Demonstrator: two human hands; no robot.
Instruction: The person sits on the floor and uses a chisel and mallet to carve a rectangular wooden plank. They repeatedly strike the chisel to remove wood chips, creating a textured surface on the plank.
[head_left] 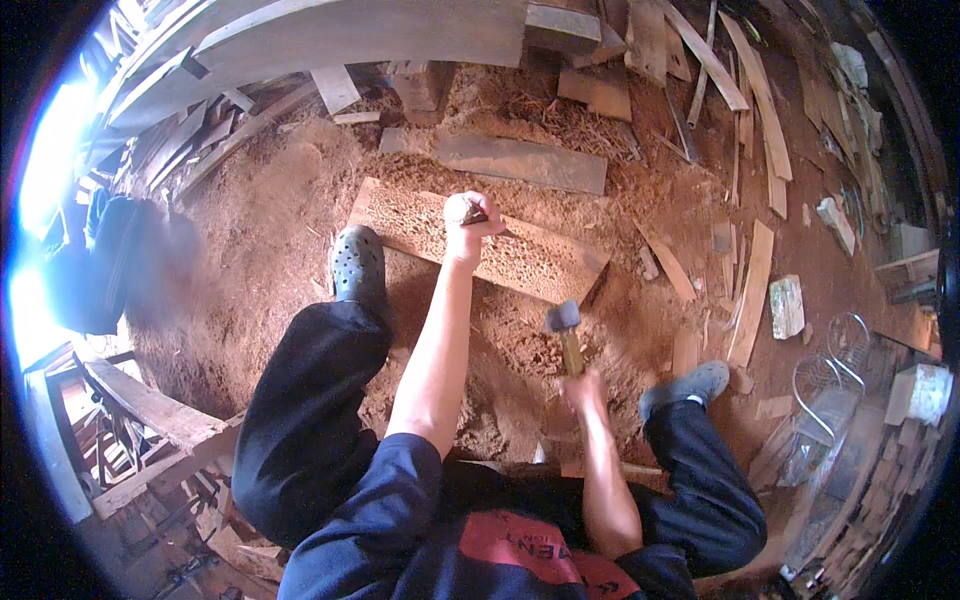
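A thick wooden board (545,256) lies aslant on the ground before me, its top pitted all over with small gouge marks. Above its middle, my left hand (466,240) is closed round an upright tool with a round wooden handle end (465,209); the lower part is hidden under the fist. Gripped by its wooden handle in my right hand (583,390) is a hammer (563,318). The dark hammer head is near the board's close right corner, lower in the view than my left hand.
My shoes (358,262) stand either side, the left one at the board's left end. Beyond lies a flat plank (522,161) amid wood shavings. Loose strips (752,290) and a pale block (787,307) are on the right. A dark-clothed person (110,260) is at far left.
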